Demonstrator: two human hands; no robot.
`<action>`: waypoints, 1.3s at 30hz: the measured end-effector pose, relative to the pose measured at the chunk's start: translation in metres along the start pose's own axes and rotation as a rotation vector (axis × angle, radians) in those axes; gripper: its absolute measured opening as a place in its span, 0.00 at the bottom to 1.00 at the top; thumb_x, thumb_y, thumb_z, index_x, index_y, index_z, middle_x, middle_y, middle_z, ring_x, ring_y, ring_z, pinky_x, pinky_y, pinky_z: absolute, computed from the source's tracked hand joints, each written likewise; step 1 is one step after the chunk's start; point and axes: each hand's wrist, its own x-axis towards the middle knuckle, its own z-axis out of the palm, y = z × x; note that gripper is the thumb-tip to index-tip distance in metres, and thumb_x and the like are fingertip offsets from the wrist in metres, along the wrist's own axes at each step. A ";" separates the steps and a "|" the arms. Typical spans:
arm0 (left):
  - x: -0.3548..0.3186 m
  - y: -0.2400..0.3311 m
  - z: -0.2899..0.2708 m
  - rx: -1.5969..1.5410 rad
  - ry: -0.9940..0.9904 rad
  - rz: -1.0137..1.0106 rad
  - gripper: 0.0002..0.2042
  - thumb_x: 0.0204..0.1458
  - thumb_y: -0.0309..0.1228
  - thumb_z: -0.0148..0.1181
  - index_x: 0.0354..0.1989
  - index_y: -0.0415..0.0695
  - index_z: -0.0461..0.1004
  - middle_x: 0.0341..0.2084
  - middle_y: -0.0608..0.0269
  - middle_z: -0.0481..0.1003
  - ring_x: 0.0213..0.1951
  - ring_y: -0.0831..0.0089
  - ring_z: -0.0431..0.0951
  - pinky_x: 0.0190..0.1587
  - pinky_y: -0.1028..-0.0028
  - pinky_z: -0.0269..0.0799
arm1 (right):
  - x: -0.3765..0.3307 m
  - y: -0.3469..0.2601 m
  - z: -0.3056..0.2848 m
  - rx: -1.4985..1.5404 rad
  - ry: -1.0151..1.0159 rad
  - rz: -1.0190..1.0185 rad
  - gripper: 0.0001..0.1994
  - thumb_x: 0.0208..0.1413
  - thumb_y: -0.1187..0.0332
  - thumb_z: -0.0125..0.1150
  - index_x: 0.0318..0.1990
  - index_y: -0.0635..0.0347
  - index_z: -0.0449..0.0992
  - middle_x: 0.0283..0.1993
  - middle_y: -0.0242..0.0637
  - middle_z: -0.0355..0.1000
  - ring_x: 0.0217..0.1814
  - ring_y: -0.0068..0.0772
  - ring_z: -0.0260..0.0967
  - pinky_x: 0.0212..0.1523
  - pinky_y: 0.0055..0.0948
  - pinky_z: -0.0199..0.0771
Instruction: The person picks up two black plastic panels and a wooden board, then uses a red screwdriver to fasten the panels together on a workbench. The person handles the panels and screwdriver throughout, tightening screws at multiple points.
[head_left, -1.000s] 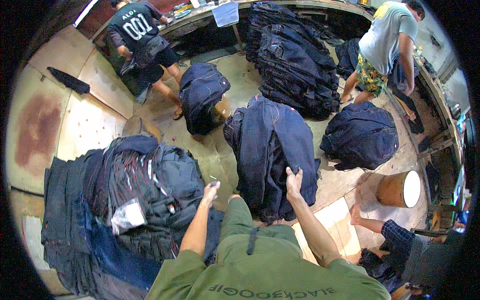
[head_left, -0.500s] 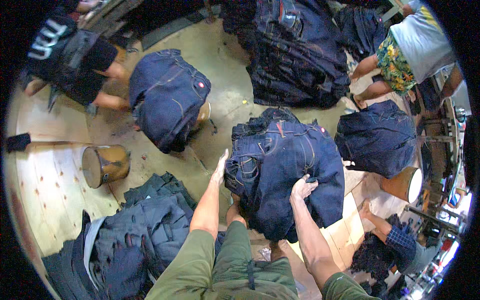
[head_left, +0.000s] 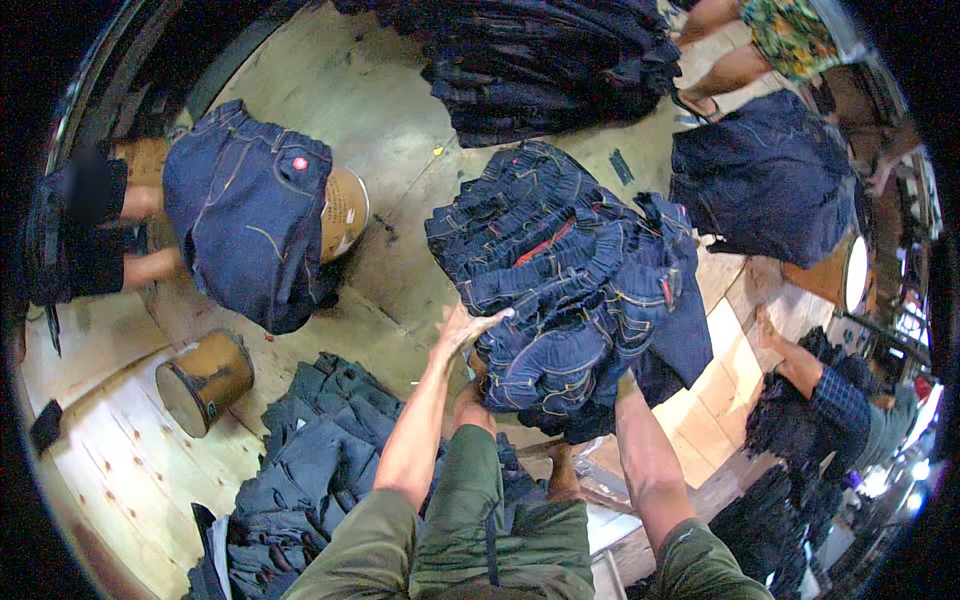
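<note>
In front of my legs is a bundle of dark blue jeans (head_left: 560, 290), its gathered waistbands and orange stitching facing up. My left hand (head_left: 463, 328) lies against the bundle's left edge, its fingers stretched and apart, with one reaching over the denim. My right hand (head_left: 627, 388) goes in under the bundle's near right side; the cloth covers its fingers, so its grip is hidden. A loose denim flap (head_left: 685, 335) hangs at the right of the bundle.
Denim drapes over a drum-like stool at left (head_left: 240, 215) and another at right (head_left: 765, 175). A large jeans pile (head_left: 550, 70) lies ahead. Dark garments (head_left: 330, 470) lie near left, beside a brown drum (head_left: 205, 380). People's legs show left and right; another person (head_left: 840, 400) is at lower right.
The bundle has tipped so its waistbands show on top. My right hand has gone from on top of the denim to beneath it. The view has shifted.
</note>
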 end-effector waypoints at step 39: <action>-0.853 0.536 0.827 0.232 -1.567 1.514 0.48 0.32 0.35 0.88 0.62 0.37 0.61 0.56 0.53 0.72 0.59 0.64 0.74 0.63 0.64 0.70 | -0.320 0.896 -0.582 0.924 -0.050 1.208 0.35 0.65 0.74 0.51 0.77 0.47 0.47 0.72 0.69 0.56 0.55 0.55 0.78 0.48 0.40 0.82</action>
